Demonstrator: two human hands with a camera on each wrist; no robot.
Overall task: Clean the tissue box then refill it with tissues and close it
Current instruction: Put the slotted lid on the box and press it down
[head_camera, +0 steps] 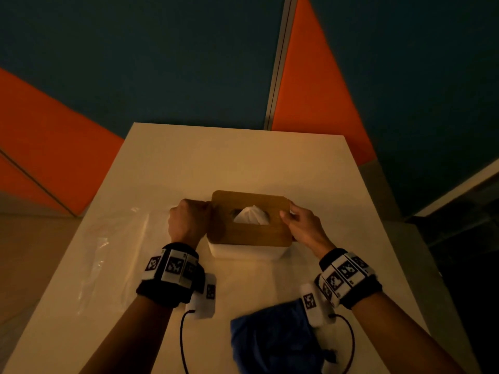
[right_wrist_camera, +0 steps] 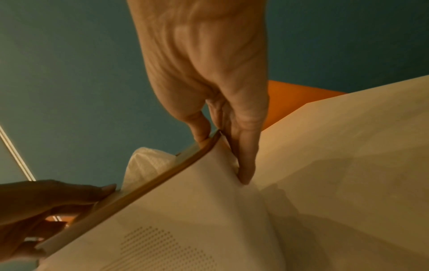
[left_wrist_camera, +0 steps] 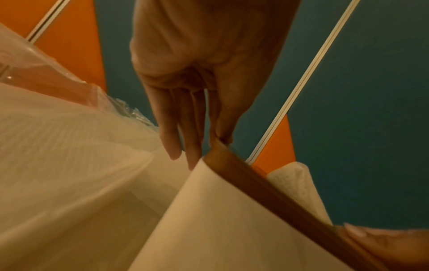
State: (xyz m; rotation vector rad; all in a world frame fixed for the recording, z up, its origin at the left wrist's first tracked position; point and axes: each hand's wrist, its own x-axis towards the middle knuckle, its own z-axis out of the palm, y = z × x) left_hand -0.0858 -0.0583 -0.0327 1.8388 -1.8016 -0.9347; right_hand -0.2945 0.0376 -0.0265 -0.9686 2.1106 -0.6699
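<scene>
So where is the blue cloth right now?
In the head view the blue cloth lies on the white table at the near edge, under the right wrist, nearer the person than the tissue box.

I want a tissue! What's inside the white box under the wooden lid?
A white tissue pokes up through the slot in the wooden lid. The lid covers the rest of the white box, so how many tissues are inside cannot be seen.

Head view looks down from above — both wrist views, close, low, share the lid (left_wrist_camera: pixel 267 198).
</scene>
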